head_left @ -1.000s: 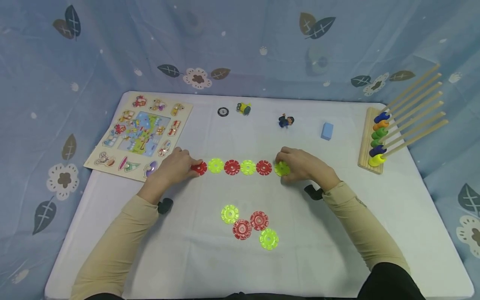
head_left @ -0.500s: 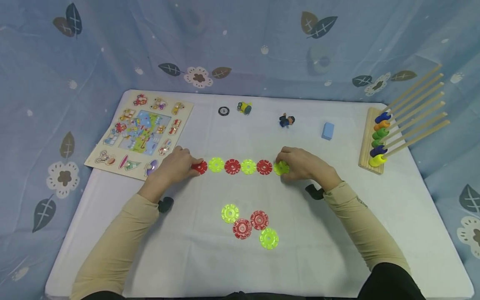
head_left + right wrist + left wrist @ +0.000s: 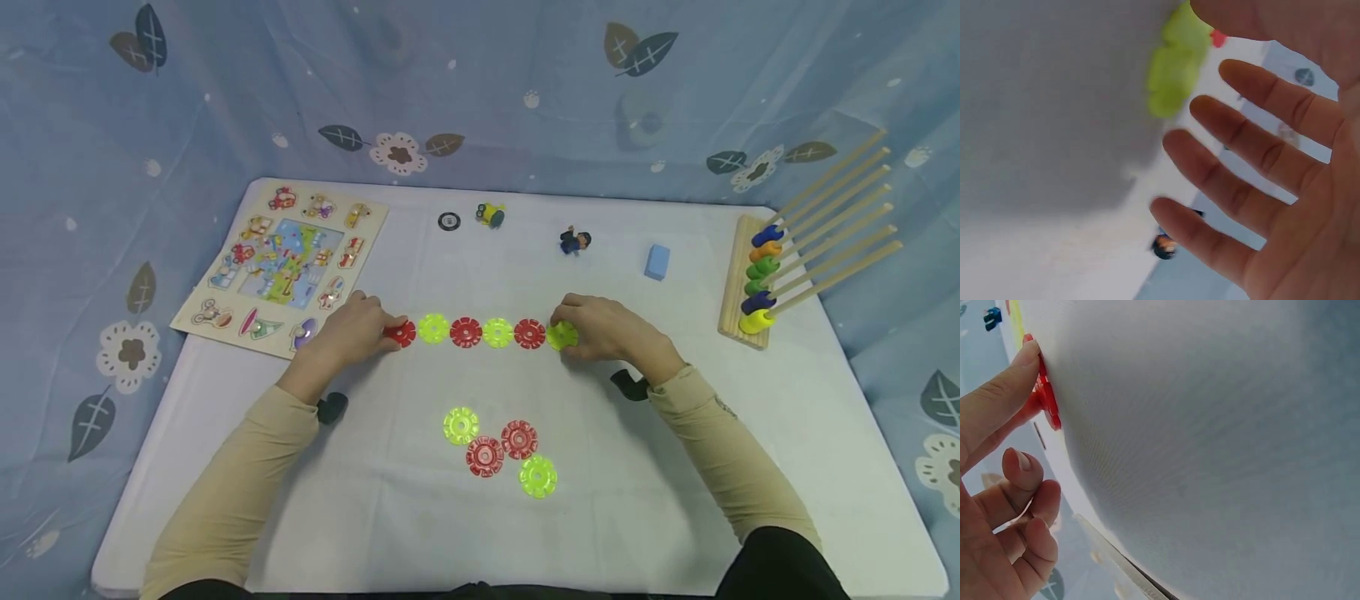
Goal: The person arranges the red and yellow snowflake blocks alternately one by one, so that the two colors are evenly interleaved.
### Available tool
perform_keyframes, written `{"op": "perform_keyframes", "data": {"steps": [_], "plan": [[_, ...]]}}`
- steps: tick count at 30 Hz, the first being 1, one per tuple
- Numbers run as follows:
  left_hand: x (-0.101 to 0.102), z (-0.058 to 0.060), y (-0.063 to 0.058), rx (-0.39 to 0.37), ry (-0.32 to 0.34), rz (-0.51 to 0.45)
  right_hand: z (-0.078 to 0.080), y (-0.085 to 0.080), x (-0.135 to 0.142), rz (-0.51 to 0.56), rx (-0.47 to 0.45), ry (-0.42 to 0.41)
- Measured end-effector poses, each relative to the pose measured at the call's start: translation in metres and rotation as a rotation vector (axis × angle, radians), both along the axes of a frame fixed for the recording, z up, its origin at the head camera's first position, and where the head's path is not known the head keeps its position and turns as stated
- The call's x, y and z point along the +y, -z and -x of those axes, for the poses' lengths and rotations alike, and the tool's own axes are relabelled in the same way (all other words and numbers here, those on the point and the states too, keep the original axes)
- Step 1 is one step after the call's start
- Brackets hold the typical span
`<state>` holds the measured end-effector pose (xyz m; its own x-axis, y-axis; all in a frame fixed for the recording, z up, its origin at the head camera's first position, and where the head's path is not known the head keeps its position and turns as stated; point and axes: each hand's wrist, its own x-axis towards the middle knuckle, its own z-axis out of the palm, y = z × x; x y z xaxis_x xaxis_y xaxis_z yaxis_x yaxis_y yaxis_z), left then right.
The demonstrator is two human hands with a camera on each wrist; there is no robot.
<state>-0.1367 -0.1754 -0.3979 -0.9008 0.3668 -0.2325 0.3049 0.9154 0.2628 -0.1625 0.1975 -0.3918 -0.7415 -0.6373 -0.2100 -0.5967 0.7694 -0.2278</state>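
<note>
A row of red and yellow-green notched plastic discs crosses the middle of the table. At its left end my left hand (image 3: 356,332) pinches a red disc (image 3: 403,333) between thumb and index finger. In the left wrist view this red disc (image 3: 1049,399) is seen edge-on, and the other fingers curl loosely, apart from it. My right hand (image 3: 600,331) is at the right end, around a yellow-green disc (image 3: 562,336). The right wrist view shows its fingers (image 3: 1260,147) spread and fairly straight, with the thumb overlapping the blurred yellow-green disc (image 3: 1175,65).
Nearer me lie loose red (image 3: 484,457) and yellow-green discs (image 3: 537,477). A wooden picture puzzle (image 3: 187,321) is at the back left, a bead-and-peg stand (image 3: 735,292) at the right. Along the back are a black ring (image 3: 449,221), two small figures (image 3: 575,241) and a blue block (image 3: 657,262).
My hands stay in nearly the same places at the row's two ends. The head view shifts slightly, and the right-end disc has edged a little toward the row.
</note>
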Motion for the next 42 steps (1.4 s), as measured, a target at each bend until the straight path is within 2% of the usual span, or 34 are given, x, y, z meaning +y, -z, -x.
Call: {"op": "perform_keyframes", "data": {"steps": [4, 7, 12, 18, 24, 42], "plan": [[-0.001, 0.000, 0.000, 0.000, 0.004, -0.001, -0.012, -0.006, -0.007, -0.010, 0.086, -0.052], [-0.001, 0.000, 0.000, 0.002, 0.000, -0.002, -0.027, -0.007, -0.016, 0.010, 0.115, -0.155], [-0.001, 0.000, 0.000, 0.002, -0.002, -0.004, -0.055, 0.000, -0.034, 0.030, 0.089, -0.329], [-0.001, 0.001, 0.001, -0.010, -0.003, 0.002, -0.084, 0.007, -0.052, -0.015, 0.067, -0.443], [-0.001, 0.001, 0.001, -0.006, 0.003, 0.012, -0.099, 0.007, -0.061, -0.069, 0.052, -0.467], [-0.001, -0.001, 0.000, -0.002, 0.004, -0.001, -0.112, 0.006, -0.071, -0.141, 0.067, -0.448]]}}
